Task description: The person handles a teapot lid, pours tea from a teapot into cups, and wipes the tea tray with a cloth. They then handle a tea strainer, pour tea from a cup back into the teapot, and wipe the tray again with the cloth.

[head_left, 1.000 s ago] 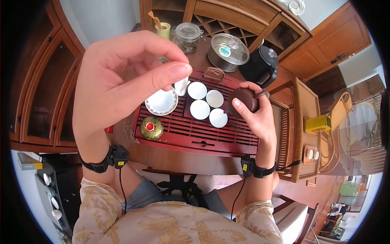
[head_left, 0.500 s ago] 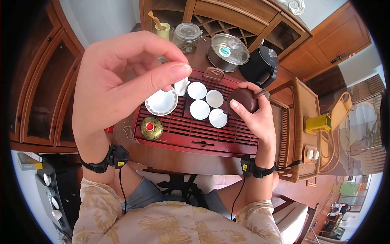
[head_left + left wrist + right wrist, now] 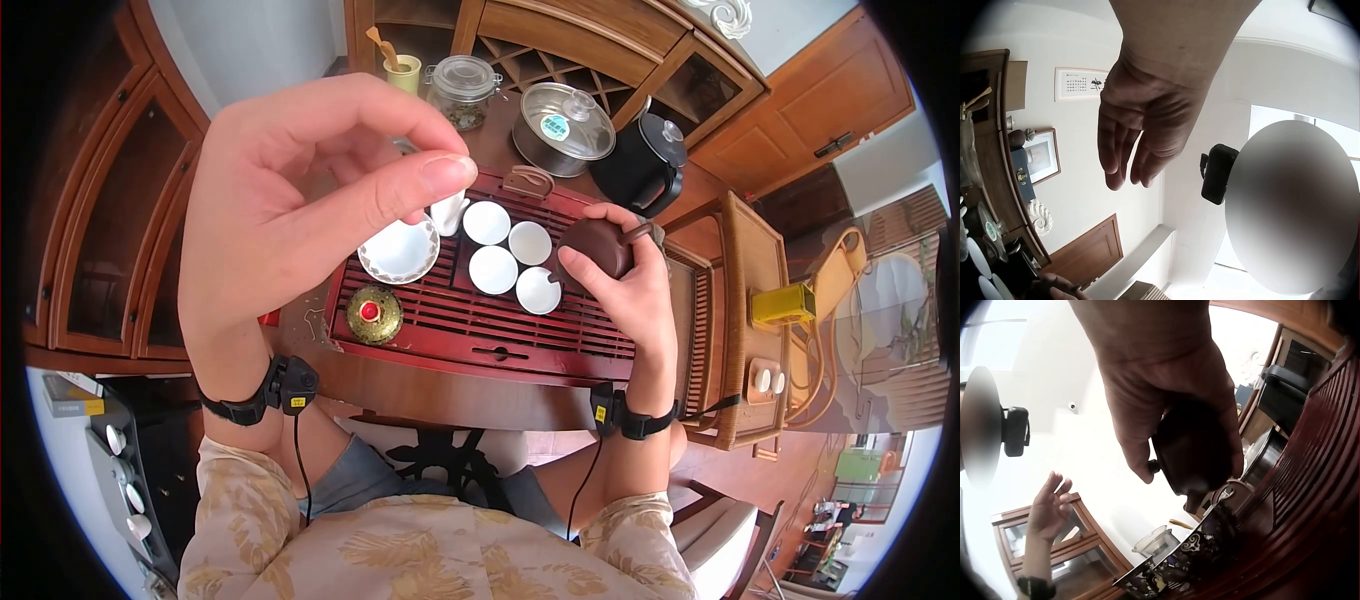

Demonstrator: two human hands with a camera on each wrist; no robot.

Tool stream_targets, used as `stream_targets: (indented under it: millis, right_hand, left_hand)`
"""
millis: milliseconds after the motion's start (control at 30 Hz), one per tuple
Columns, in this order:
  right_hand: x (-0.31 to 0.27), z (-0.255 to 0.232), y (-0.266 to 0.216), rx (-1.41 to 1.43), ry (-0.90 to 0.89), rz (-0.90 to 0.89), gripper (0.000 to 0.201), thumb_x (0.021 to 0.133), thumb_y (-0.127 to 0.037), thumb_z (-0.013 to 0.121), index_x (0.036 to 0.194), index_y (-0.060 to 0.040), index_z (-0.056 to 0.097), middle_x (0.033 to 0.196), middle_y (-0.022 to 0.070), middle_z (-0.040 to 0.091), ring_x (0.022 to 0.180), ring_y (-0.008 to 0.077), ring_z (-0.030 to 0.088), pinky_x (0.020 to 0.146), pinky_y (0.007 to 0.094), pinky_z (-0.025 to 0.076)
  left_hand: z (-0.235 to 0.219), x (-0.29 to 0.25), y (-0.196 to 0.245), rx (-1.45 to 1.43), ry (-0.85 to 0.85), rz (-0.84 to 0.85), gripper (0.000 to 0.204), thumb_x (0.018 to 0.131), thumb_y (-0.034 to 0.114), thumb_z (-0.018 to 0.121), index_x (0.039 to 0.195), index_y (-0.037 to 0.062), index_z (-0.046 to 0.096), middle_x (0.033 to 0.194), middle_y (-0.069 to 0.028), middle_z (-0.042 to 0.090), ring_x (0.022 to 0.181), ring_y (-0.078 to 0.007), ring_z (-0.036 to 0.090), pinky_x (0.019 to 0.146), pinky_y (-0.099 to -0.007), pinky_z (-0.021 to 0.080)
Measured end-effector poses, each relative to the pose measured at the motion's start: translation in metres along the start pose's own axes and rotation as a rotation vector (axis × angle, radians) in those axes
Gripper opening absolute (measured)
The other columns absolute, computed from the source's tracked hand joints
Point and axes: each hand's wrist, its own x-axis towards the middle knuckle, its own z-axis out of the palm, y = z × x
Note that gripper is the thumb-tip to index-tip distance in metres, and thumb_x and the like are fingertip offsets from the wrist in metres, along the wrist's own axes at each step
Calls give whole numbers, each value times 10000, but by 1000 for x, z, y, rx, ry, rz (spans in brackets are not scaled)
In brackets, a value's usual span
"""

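My right hand (image 3: 640, 300) grips a dark brown teapot (image 3: 600, 245) at the right of the slatted red tea tray (image 3: 590, 345). The teapot tilts with its spout over the nearest white cup (image 3: 538, 291); its handle points toward the wrist side. In the right wrist view the thumb lies at the lid knob (image 3: 1154, 466), and cups with a dark floral outside (image 3: 1194, 547) stand below the spout. High at the left, my left hand (image 3: 290, 200) hangs in the air with loosely curled fingers and holds nothing, overlapping a white bowl (image 3: 398, 250) in the head view.
Three more white cups (image 3: 493, 270) cluster beside the first. A greenish figure with a red top (image 3: 374, 315) sits at the tray's front left. Behind are a glass jar (image 3: 463, 90), a lidded steel pot (image 3: 563, 130) and a black kettle (image 3: 640, 155). A wicker shelf (image 3: 745, 400) stands right.
The teapot has tipped a little further and its spout now shows over the nearest cup. The right thumb has shifted slightly with it. My left hand has stayed nearly still.
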Motion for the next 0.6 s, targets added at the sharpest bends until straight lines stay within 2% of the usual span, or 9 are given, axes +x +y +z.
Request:
stream_targets:
  millis: [300,467,600]
  right_hand:
    - [8,23,-27,-1,62,-18,520,882,-191,960,1324,-50,724,1272,87,765,1196,194,722,1038,361,580]
    - [16,31,-38,-46,-14,-56,526,877,-206,973,1317,-60,725,1289,92,749,1202,212,725,1049,370,576]
    - [18,34,-37,-133,-62,-110,508,895,-188,961,1323,-57,722,1306,99,736,1204,233,719,1048,378,572]
  left_hand:
    - [-1,1,5,-24,20,0,150,980,-48,756,1114,-28,820,1096,-115,812,810,-112,728,744,-219,556]
    - [-10,0,6,52,12,-2,159,979,-77,750,1117,-36,818,1100,-117,811,816,-113,732,748,-225,563]
    - [-8,2,4,-7,18,4,145,980,-64,761,1111,-37,818,1088,-114,810,818,-111,733,749,-223,562]
